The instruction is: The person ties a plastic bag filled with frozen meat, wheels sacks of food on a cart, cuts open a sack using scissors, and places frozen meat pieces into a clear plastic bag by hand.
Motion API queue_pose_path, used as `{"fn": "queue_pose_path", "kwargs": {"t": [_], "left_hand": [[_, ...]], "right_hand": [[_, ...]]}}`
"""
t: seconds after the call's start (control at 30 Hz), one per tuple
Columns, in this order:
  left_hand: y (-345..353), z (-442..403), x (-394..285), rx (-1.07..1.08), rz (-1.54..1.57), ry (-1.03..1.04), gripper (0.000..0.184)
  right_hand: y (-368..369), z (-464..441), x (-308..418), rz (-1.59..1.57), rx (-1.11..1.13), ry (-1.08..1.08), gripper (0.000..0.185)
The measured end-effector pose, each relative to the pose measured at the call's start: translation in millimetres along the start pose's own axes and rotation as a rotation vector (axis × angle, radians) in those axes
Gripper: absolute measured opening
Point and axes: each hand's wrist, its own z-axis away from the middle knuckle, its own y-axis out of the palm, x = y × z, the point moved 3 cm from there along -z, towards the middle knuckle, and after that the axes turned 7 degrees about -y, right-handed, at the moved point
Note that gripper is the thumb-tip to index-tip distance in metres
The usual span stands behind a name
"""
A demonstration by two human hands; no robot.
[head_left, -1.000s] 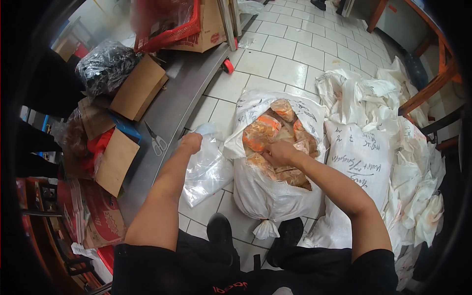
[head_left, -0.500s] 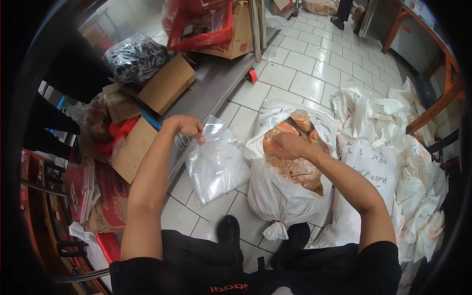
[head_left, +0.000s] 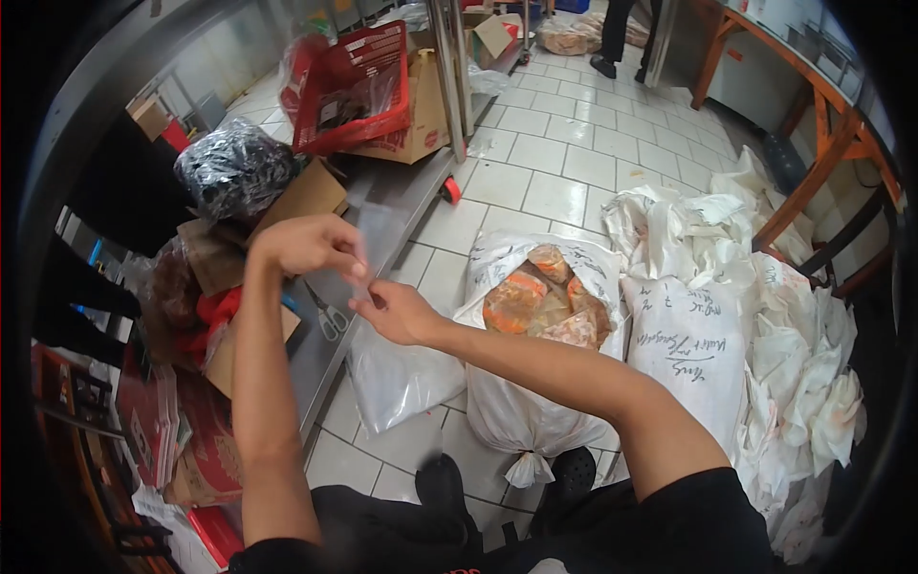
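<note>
A clear plastic bag [head_left: 406, 373] hangs above the tiled floor, its upper edge between my two hands. My left hand [head_left: 311, 247] pinches the bag near its top. Fingers closed on the same edge, my right hand [head_left: 397, 311] is just to the right and slightly lower. To the right stands a white woven sack [head_left: 497, 407], cut open on top and tied at its near end. Inside it lie several brownish packs with orange marks [head_left: 516, 298]. Scissors [head_left: 332, 322] rest on the low metal platform beside my left wrist.
Along the left, a metal platform [head_left: 406, 206] on red casters carries a red basket [head_left: 397, 124], cardboard boxes and a dark plastic-wrapped bundle [head_left: 234, 170]. A full sack with handwriting [head_left: 684, 354] and crumpled white sacks [head_left: 803, 383] lie at right. Another person's legs [head_left: 617, 38] show far back.
My right hand has left the packs in the open sack and moved left to the clear bag, beside my left hand. The camera view has shifted a little.
</note>
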Motion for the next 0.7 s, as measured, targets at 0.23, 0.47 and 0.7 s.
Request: {"fn": "queue_pose_path", "kwargs": {"t": [0.23,0.47,0.7], "left_hand": [[-28,15,-62,-0.513,0.853,0.851,0.045],[-1,-17,-146,-0.332,0.518,0.58,0.035],[9,-28,-155,-0.314,0.134,0.343,0.02]], "right_hand": [[-125,-25,141,-0.489,-0.109,-0.527,0.021],[-262,6,188,0.461,-0.163,-0.3,0.033],[-298,35,163,0.746,-0.295,-0.131,0.047]]}}
